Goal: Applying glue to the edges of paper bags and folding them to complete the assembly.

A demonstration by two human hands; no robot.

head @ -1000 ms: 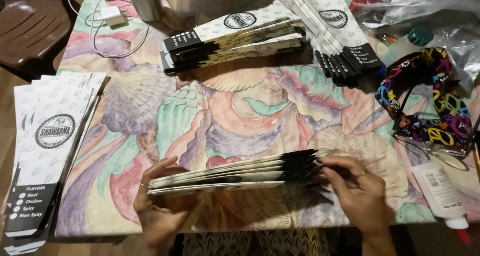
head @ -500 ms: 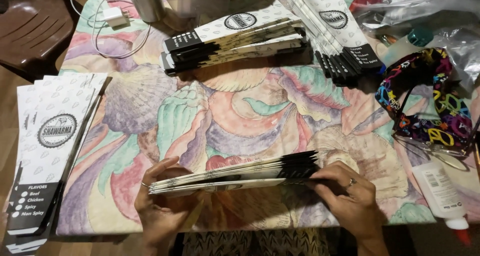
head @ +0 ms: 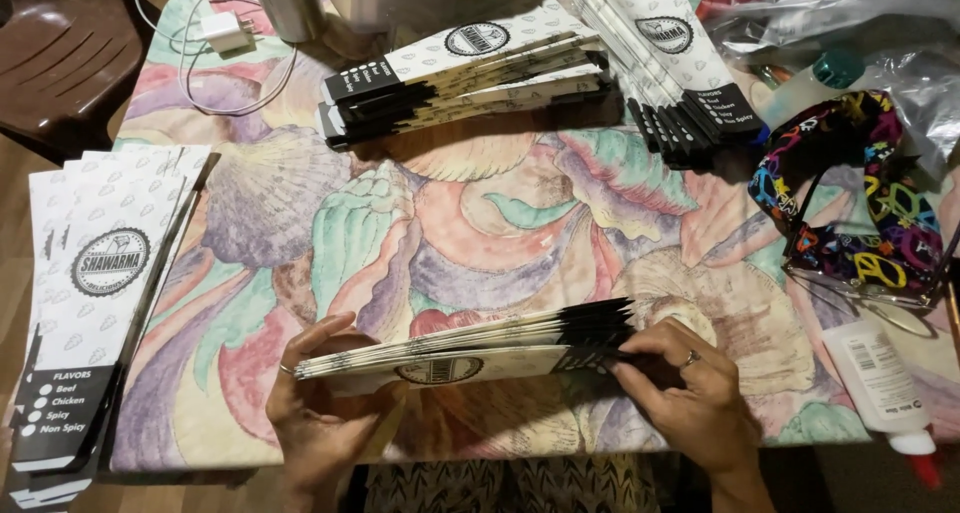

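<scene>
a stack of long paper sleeves (head: pixel 470 348) lies across both hands at the near edge of the worktop (head: pixel 480 223), its long axis running left to right, white ends left, black ends right and slightly raised. the left hand (head: pixel 325 413) cups the white end from below, its grip closed on the stack; the right hand (head: pixel 690 393) pinches the black end, grip closed too. bare patterned cloth opens in the middle beyond the stack. a second pile of sleeves (head: pixel 470 73) lies at the far edge, a third (head: pixel 680 63) angles beside it, a fourth (head: pixel 90 303) overhangs the left edge. a white glue bottle (head: pixel 880 378) lies right, near a colourful band (head: pixel 860 193).
</scene>
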